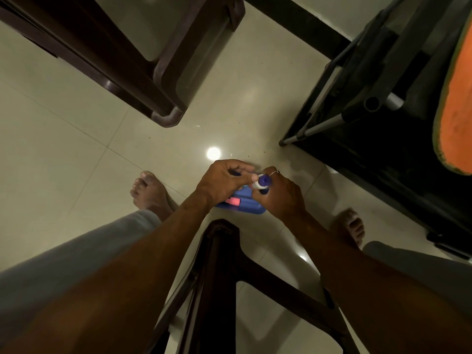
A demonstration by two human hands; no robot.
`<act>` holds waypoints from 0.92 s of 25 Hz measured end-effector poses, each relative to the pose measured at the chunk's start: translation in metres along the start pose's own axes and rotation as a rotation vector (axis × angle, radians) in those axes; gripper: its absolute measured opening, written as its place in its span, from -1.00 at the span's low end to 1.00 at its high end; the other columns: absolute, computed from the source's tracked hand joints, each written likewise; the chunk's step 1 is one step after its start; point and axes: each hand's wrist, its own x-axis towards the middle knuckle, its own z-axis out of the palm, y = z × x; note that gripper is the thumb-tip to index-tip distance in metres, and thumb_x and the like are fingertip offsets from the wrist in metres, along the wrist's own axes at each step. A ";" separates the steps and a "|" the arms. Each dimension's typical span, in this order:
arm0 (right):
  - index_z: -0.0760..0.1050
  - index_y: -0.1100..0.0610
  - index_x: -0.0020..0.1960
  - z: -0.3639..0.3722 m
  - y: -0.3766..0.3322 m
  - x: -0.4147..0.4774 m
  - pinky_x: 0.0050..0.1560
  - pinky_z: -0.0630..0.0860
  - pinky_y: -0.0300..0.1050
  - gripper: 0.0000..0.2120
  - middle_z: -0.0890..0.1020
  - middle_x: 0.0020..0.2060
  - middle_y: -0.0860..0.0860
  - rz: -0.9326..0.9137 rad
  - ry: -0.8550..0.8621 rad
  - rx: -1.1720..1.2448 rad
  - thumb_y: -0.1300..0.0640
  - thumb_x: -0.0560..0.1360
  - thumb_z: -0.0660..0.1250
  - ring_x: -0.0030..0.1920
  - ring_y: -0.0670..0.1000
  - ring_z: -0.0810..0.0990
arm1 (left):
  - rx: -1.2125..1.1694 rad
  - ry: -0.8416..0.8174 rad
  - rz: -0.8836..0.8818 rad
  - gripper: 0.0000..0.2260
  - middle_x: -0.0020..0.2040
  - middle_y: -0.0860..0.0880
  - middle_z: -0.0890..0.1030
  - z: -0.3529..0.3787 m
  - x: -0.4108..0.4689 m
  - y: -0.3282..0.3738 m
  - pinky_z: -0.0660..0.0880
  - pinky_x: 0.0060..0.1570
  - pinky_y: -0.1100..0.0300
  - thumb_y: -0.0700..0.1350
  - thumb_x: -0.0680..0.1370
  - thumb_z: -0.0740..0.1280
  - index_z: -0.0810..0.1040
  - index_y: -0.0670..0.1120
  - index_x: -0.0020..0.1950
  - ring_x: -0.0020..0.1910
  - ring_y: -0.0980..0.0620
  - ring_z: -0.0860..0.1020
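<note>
A small white tube with a blue cap (261, 183) is held between both hands over the tiled floor. My left hand (224, 183) curls its fingers, with the thumb tip pressed against the tube's white end. My right hand (282, 194), wearing a ring, grips the tube from the right side. Just below the hands sits a blue box (246, 206) with a pink eraser-like piece (233, 201) in it; the hands hide most of the box, and I cannot tell whether it rests on the floor or is held.
A dark brown plastic chair (163, 80) stands ahead on the left. A black rack with metal tubes (362, 103) and an orange cloth (457, 118) stands at the right. A dark stool leg (217, 264) rises between my bare feet (149, 192).
</note>
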 end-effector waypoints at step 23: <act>0.40 0.02 0.18 0.019 0.019 0.016 -0.14 0.56 -0.17 -0.52 0.59 0.06 -0.01 0.023 -0.051 -0.049 -0.08 0.39 0.52 -0.01 0.00 0.61 | 0.580 0.080 -0.313 -0.58 0.29 -0.18 0.51 -0.012 0.010 -0.063 0.48 0.26 -0.06 -0.13 0.54 0.44 0.44 -0.12 0.37 0.24 -0.15 0.51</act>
